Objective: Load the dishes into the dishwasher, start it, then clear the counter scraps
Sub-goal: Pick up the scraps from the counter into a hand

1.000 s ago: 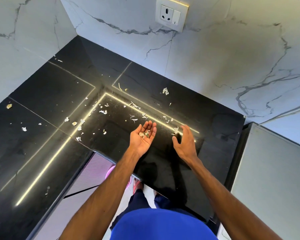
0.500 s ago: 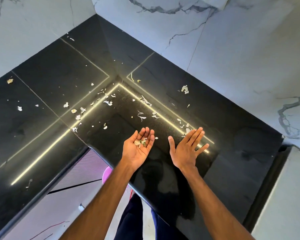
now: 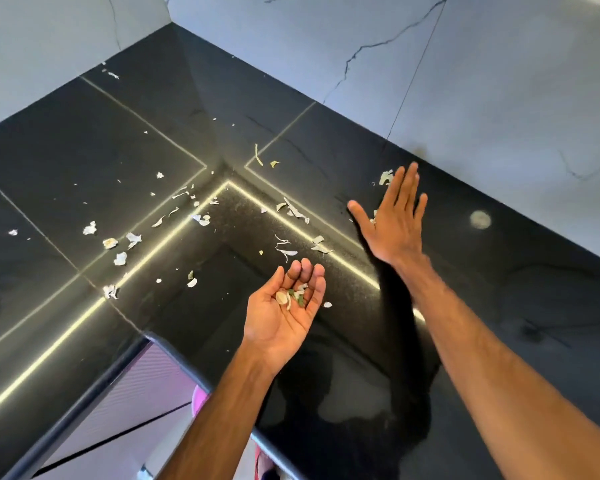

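Cupped and palm up, the left grip (image 3: 284, 313), about half open, fingertips bent upward but not closed over. Loose in the hollow of the palm, a small heap of gathered scraps (image 3: 291, 296), pale peel with a few green bits, pinched by no finger. Just beside its little-finger edge, one stray white flake (image 3: 327, 304) on the desk (image 3: 84, 150). Fully open and palm down, the right grip (image 3: 394, 223), fingers straight and slightly fanned, thumb stretched out to the left, low over the black surface near the back wall, holding nothing. Blurred at the fingertips, so hard to say whether pressed on the desk or just above it. At those fingertips a pale clump of peel (image 3: 386, 177), touching or just short of the index finger; another bit (image 3: 373, 216) half hidden at the web of the thumb. Between the two grips, curled slivers (image 3: 286, 251) beside a bright reflected light line (image 3: 343, 259). Further left, many more loose scraps (image 3: 120, 258) strewn over the glossy black desk, well apart from either grip, thickest around the inner corner. Behind, a grey-veined marble wall (image 3: 499, 81). To the right of the right grip, a round pale spot (image 3: 480, 220), reflection or mark, hard to tell. Below the desk edge, a pinkish cabinet front (image 3: 136, 393) and part of something pink (image 3: 200, 401), mostly hidden by the left forearm. Both forearms cut off at the bottom edge.
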